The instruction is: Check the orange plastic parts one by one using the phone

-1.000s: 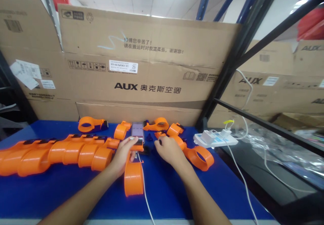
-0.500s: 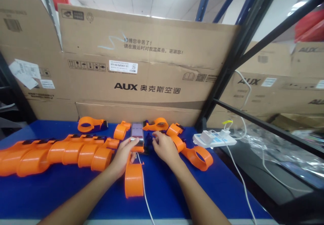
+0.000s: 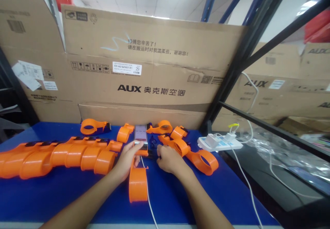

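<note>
My left hand is closed around the handle end of an orange tape dispenser, whose ring hangs toward me. Just behind its head lies a phone with a lit screen. My right hand is curled with fingers pressed together, just right of that head and close to a dark piece by it; what the fingers hold, if anything, is hidden. Small dark blue parts lie beyond the right fingers. Beside the right hand rests another orange dispenser, with a further dispenser to its right.
A row of several orange dispensers lines the left of the blue table. More lie along the back. A white cable runs toward the front edge. A power strip sits at right; cardboard walls the back.
My right hand has drawn back toward me and slightly right, its fingers curling in, uncovering the small blue parts. My left hand keeps its hold on the tape dispenser. The view has shifted slightly.
</note>
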Available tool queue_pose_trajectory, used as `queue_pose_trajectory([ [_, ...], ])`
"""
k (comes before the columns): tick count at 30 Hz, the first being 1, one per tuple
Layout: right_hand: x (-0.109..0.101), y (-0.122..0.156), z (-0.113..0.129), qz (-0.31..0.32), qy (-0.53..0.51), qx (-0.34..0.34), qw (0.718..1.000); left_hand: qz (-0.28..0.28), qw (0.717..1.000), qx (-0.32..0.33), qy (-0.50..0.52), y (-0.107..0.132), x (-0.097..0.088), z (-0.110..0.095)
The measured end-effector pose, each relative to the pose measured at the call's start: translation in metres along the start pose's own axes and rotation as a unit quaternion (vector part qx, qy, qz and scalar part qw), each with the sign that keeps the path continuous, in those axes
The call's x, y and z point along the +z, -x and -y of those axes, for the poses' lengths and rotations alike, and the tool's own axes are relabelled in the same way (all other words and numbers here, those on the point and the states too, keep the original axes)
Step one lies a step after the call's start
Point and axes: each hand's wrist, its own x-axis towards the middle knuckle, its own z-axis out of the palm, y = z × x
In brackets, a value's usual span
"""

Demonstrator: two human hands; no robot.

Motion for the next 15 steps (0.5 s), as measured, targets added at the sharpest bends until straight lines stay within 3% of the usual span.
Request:
queue_pose_trajectory([
  [9,0.000,0.001,-0.006,-0.030,-0.040,0.004,0.999,0.001,1.000,-0.007,-0.002,-0.004,-0.002,0.005],
  [12,-0.006,-0.002,-0.003,-0.066,-0.106,-0.028,0.992,-0.009,1.000,-0.004,-0.010,-0.007,-0.003,0.007],
  [15,-0.011,-0.001,0.004,-0.079,-0.224,-0.102,0.966,-0.015,1.000,-0.003,-0.014,-0.009,-0.004,0.008],
])
